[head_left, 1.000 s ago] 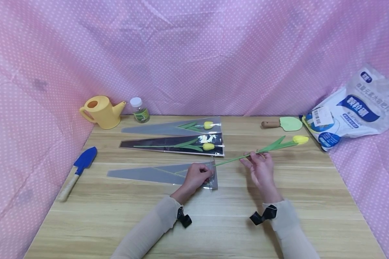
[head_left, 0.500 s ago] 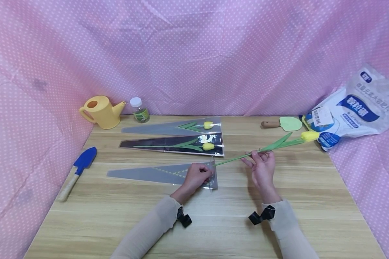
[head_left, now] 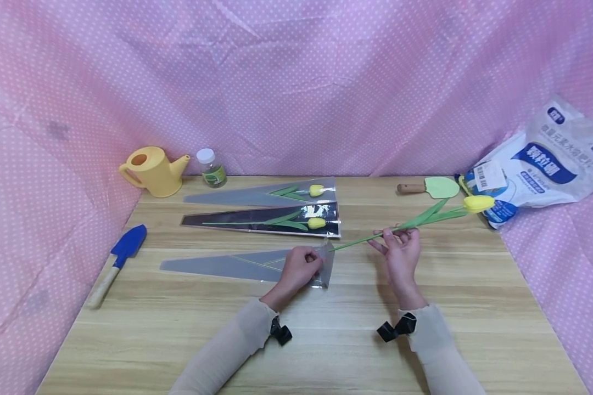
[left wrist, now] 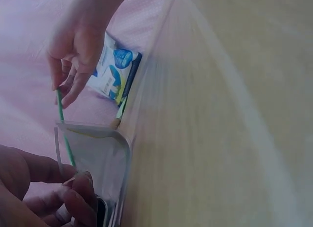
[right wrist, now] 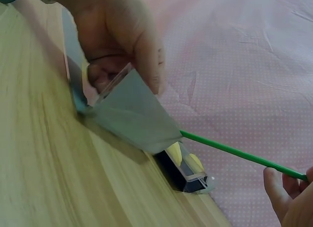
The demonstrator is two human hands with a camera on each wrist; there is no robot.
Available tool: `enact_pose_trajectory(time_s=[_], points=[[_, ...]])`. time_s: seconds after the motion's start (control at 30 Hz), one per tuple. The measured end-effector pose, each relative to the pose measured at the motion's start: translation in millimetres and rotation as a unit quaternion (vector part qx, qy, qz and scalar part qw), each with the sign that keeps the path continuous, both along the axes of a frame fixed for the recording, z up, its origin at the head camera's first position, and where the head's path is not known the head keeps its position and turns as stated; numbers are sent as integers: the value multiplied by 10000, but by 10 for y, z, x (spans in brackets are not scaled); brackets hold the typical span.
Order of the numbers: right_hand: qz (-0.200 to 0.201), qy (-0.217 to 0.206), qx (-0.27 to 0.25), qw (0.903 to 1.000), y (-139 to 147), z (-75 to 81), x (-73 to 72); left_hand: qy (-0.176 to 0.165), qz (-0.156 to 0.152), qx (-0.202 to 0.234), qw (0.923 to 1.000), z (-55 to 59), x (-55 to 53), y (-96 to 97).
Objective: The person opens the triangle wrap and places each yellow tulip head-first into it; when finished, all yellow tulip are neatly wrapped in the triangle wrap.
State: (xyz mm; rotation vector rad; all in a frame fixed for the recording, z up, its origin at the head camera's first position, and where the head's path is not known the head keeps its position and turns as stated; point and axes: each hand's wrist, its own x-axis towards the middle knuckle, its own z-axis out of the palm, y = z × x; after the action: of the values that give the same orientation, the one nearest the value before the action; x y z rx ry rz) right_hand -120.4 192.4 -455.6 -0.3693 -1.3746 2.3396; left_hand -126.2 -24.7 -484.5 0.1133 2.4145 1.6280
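Note:
My left hand pinches the wide end of a flat, tapered clear-and-grey flower sleeve on the table. That end is lifted, and its film stands apart in the left wrist view. To the right, my right hand pinches the green stem of a yellow tulip just below its leaves. The flower points right, while the stem slants down left to the sleeve's mouth. In the left wrist view the stem's lower part shows behind or within the film; I cannot tell which.
Behind lie a black-backed sleeve and a grey sleeve, each with a yellow tulip inside. A yellow watering can, a lidded jar, a blue trowel, a green trowel and a white bag stand or lie around the table.
My right hand has shifted slightly right, and the tulip's head has swung right and away. The sleeve's wide end has shifted a little under my left hand, which stays nearly in place.

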Motion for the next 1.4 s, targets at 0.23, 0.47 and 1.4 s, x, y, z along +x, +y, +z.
enact_pose_trajectory(time_s=[0.23, 0.47, 1.4], points=[[-12, 2, 108, 9999, -36, -17, 12, 672, -24, -307, 9973, 78, -11, 23], [-28, -59, 57, 10000, -97, -59, 16, 1447, 38, -881, 9855, 194, -12, 113], [447, -608, 339, 9966, -395, -267, 115, 2682, 372, -942, 9580, 276, 105, 435]])
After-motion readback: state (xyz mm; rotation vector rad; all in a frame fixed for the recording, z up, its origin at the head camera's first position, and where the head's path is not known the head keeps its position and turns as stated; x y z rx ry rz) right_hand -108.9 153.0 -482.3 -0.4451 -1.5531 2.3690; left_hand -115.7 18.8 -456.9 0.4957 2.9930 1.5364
